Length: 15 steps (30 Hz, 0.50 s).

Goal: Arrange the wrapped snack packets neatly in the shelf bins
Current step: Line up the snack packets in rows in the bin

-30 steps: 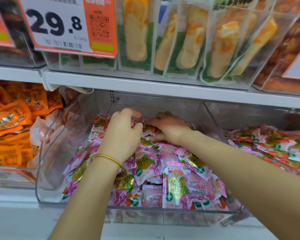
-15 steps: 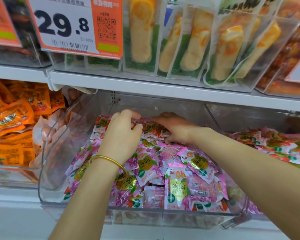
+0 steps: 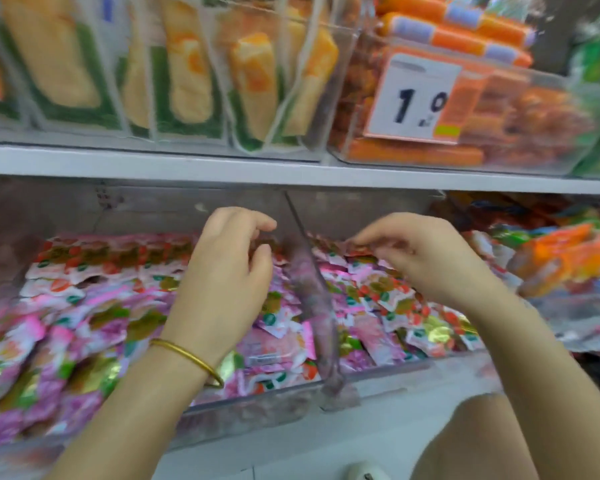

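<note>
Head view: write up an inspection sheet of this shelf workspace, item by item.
Surface: white shelf board above; below it the left bin and right bin, split by a clear divider.
Job's things: pink packets fill the left bin; similar packets fill the right bin.
Clutter: nothing seen.
Grippers: left hand, fingers curled over the back of the left bin, grip unclear through blur; right hand pinches a back-row packet in the right bin.
Cables: nothing seen.
Surroundings: green-and-yellow packs, orange sausages and a price tag on the upper shelf; gold bangle on the left wrist.
</note>
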Tool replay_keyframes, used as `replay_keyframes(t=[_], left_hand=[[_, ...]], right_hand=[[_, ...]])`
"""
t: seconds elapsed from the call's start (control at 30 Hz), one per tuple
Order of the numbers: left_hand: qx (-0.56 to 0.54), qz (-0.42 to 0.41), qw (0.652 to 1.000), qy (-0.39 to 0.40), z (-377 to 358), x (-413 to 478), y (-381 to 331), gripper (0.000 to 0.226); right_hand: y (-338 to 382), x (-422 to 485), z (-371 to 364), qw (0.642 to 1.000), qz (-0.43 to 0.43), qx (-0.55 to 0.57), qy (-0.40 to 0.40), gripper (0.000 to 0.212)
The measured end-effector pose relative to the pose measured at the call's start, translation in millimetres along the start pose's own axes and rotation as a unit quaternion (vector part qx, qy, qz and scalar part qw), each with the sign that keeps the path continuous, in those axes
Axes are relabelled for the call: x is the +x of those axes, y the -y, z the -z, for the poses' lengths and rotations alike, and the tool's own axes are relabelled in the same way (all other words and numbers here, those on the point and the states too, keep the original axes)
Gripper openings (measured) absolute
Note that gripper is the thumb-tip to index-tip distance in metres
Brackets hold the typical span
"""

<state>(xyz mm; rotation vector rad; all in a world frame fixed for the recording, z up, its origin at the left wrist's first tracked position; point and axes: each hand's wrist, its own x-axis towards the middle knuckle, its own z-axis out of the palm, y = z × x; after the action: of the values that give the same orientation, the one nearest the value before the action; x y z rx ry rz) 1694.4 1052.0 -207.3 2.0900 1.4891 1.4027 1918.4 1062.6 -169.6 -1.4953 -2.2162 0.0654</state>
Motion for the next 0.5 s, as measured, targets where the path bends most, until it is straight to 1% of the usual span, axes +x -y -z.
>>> replay_keyframes(t=[0.03, 0.07, 0.1, 0.13, 0.17, 0.2, 0.23, 0.27, 0.37, 0.5], left_hand=[[0.002, -0.022, 1.0, 0.017, -10, -3, -7, 0.026], [0.009, -0.043, 0.998, 0.035, -20, -6, -13, 0.026], [0.015, -0.059, 0.997, 0.052, -30, -8, -19, 0.027], [0.016, -0.069, 0.995, 0.066, -38, -10, -25, 0.027], [0.014, -0.073, 0.994, 0.075, -45, -11, -31, 0.026], [0.011, -0.077, 0.994, 0.08, -52, -12, -35, 0.026], [0.01, -0.081, 0.993, 0.083, -57, -13, -39, 0.026], [0.013, -0.084, 0.993, 0.086, -62, -13, -42, 0.026], [0.022, -0.087, 0.991, 0.1, -72, -11, -48, 0.025], [0.023, -0.086, 0.99, 0.107, -80, -7, -51, 0.023]], right_hand=[[-22, -12, 5, 0.998, -0.063, -0.023, 0.002, 0.026], [-41, -19, 3, 0.994, -0.108, -0.032, 0.015, 0.024], [-54, -24, -3, 0.991, -0.124, -0.033, 0.036, 0.024], [-60, -28, -13, 0.991, -0.113, -0.042, 0.065, 0.027], [-62, -30, -23, 0.988, -0.083, -0.073, 0.107, 0.04], [-64, -31, -33, 0.979, -0.05, -0.127, 0.154, 0.057], [-67, -33, -39, 0.965, -0.028, -0.186, 0.182, 0.068], [-71, -33, -41, 0.955, -0.018, -0.222, 0.195, 0.072], [-87, -35, -32, 0.953, -0.015, -0.222, 0.205, 0.073], [-106, -35, -22, 0.972, -0.021, -0.151, 0.181, 0.062]])
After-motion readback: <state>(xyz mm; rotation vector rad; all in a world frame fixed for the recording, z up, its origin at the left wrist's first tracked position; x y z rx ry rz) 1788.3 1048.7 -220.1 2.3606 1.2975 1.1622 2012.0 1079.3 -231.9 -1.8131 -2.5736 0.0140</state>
